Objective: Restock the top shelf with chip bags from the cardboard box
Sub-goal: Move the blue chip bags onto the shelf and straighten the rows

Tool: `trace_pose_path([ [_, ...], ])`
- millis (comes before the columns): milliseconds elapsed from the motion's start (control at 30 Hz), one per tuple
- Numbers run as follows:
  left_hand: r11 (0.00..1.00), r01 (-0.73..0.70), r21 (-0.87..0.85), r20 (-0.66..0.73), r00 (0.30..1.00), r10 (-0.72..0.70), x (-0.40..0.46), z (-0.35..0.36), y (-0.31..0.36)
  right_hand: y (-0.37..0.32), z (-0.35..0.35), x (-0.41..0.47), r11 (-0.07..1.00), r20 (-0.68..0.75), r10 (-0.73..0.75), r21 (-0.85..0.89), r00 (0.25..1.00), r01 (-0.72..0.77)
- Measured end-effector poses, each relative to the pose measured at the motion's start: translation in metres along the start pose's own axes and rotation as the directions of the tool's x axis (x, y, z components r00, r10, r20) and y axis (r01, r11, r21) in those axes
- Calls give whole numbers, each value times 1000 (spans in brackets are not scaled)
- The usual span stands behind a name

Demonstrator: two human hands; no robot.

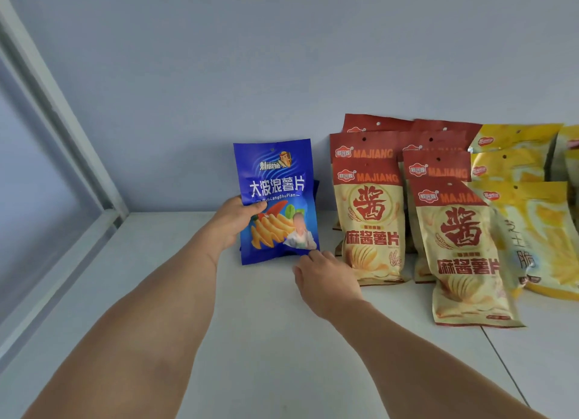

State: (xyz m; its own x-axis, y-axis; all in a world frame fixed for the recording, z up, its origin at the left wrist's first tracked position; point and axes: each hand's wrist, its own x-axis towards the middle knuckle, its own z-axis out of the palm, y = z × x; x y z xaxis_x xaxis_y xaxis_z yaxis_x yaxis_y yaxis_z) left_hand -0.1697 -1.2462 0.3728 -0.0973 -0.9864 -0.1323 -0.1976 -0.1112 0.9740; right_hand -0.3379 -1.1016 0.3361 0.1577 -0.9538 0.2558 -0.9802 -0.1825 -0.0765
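At the far left a pale metal frame (pixel 62 127) slants down to meet the shelf (pixel 266 356), a smooth, matte white board with a thin seam running diagonally at its right end. Behind it rises a plain bluish wall (pixel 250 58).

The left hand (pixel 233 219) reaches in over the shelf and grips the left edge of a blue chip bag (pixel 277 199), thumb pressed across the printed front and the other fingers hidden behind it. The bag is a flat, glossy foil pouch, rectangular with a crimped top seal and a small hang hole; it stands upright with its bottom edge at or just above the board, near the back wall. A sliver of a second blue pouch edge shows just behind it on its right side.

Just below and right of that bag, the right hand (pixel 326 280) lies palm down, its fingers bent at the bag's lower right corner; whether they pinch the foil or only touch it cannot be told.

Right of the right hand, two overlapping rows of red-and-cream chip bags (pixel 371 224) lean back like shingles, shiny, slightly crinkled, each with a red top band. Farther right, beside them, stand yellow chip bags (pixel 532 224) of the same glossy pouch shape, stacked the same way.
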Motion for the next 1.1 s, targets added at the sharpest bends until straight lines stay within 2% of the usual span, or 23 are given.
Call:
trace_pose_path([
  [133,998,-6,65,78,997,1,4,-3,-1,0,4,1,1000,-25,16,-10,1000,-17],
  [267,998,-14,64,53,999,10,-4,-5,-4,3,5,1,999,-86,19,-26,996,-21],
  [433,1000,-8,-17,-94,996,6,-7,-2,-3,-1,2,-6,999,-37,-8,-42,999,6],
  [533,1000,10,-2,-189,982,-10,-10,0,-1,-5,2,-10,998,-54,-23,-56,998,20],
  [600,996,48,74,-274,961,-27,-13,-1,-2,-7,2,-14,999,-69,-39,-37,997,36],
  [667,964,80,253,-371,929,20,-22,-4,-1,-10,2,-18,998,-81,-49,-30,996,47],
  [700,922,82,378,-396,915,81,-29,-7,-2,-11,0,-20,998,-82,-57,-24,995,55],
  [767,762,58,645,-381,889,254,-49,-11,-10,-13,-6,-26,996,-75,-84,-23,994,82],
  [867,380,-50,924,-173,831,529,-93,-13,-30,-15,-12,-33,990,4,-123,-72,992,123],
  [900,248,-104,963,-65,804,591,-109,-13,-38,-16,-14,-36,986,28,-142,-86,989,144],
  [967,55,-150,987,73,732,677,-143,-15,-57,-18,-23,-44,979,61,-179,-92,982,184],
  [1000,-4,-138,990,103,720,686,-159,-16,-65,-21,-27,-50,972,72,-207,-98,976,214],
  [1100,-94,-79,992,121,757,642,-218,-12,-74,-30,-41,-73,945,107,-295,-116,949,307],
])
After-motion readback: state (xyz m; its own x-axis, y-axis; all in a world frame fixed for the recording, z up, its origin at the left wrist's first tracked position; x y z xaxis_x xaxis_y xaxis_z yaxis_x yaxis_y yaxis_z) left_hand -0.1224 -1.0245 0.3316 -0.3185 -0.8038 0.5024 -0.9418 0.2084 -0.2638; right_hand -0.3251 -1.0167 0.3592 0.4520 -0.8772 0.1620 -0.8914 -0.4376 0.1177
